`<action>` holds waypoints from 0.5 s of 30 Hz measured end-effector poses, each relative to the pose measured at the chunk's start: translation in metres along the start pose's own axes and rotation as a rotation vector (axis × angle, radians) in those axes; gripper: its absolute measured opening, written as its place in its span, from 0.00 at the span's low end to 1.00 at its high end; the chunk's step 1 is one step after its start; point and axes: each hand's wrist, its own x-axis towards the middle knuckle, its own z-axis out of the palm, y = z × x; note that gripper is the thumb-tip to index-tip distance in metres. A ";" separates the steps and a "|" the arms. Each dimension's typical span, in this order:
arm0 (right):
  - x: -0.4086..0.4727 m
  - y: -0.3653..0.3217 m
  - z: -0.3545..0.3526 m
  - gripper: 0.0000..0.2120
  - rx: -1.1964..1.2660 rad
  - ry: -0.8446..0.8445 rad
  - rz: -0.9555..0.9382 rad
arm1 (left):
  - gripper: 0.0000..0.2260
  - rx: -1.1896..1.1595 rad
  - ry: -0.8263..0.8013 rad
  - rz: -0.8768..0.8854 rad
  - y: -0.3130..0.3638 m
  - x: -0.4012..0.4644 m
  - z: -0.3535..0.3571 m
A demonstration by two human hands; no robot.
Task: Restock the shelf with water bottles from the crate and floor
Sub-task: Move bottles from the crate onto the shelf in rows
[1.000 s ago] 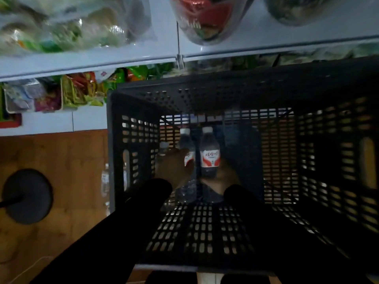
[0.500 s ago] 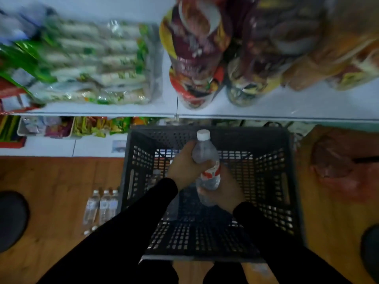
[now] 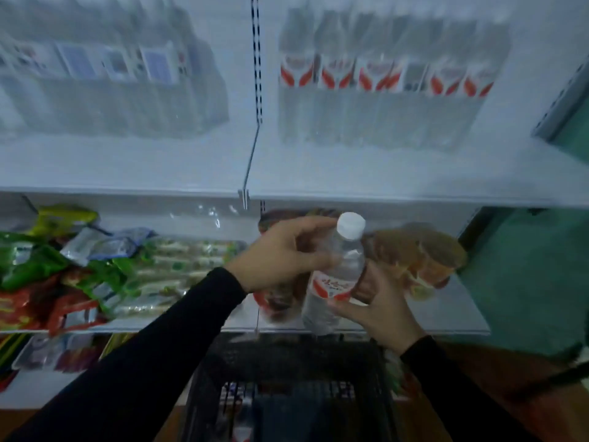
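A clear water bottle (image 3: 334, 275) with a white cap and a red-and-white label is held upright in front of the middle shelf. My left hand (image 3: 283, 253) grips its neck and shoulder from the left. My right hand (image 3: 376, 304) holds its lower body from the right, fingers curled round it. The dark plastic crate (image 3: 287, 355) stands below my arms at the bottom of the frame. On the white upper shelf (image 3: 382, 180) a row of several bottles with red labels (image 3: 382, 81) stands at the right, and a blurred pack of bottles (image 3: 111, 74) at the left.
Snack bags in green and red (image 3: 63, 275) fill the middle shelf at the left. Brown packaged goods (image 3: 427, 256) sit behind the bottle at the right. A metal divider (image 3: 251, 154) splits the upper shelf. A green wall (image 3: 535, 266) bounds the right side.
Both hands have lifted the bottle out of the crate up to the middle shelf's height. My view has tilted up, so the upper shelf with its bottles is now in sight.
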 end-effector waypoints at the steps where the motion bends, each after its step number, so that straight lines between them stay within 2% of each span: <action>1: 0.002 -0.018 -0.008 0.34 -0.027 0.028 -0.044 | 0.21 -0.003 0.032 0.040 0.019 0.005 -0.007; 3: 0.005 -0.050 -0.025 0.30 -0.069 0.090 -0.120 | 0.16 0.043 0.141 0.102 0.050 0.014 -0.023; 5: 0.007 -0.078 -0.042 0.25 -0.090 0.170 -0.168 | 0.14 0.276 0.277 0.120 0.063 0.024 -0.040; 7: 0.007 -0.101 -0.058 0.23 -0.126 0.246 -0.200 | 0.17 0.530 0.354 0.078 0.064 0.037 -0.055; 12: 0.022 -0.139 -0.100 0.28 -0.209 0.469 -0.272 | 0.25 0.793 0.311 -0.175 0.040 0.072 -0.068; 15: 0.038 -0.150 -0.124 0.24 -0.229 0.581 -0.307 | 0.24 0.920 0.266 -0.227 0.028 0.088 -0.067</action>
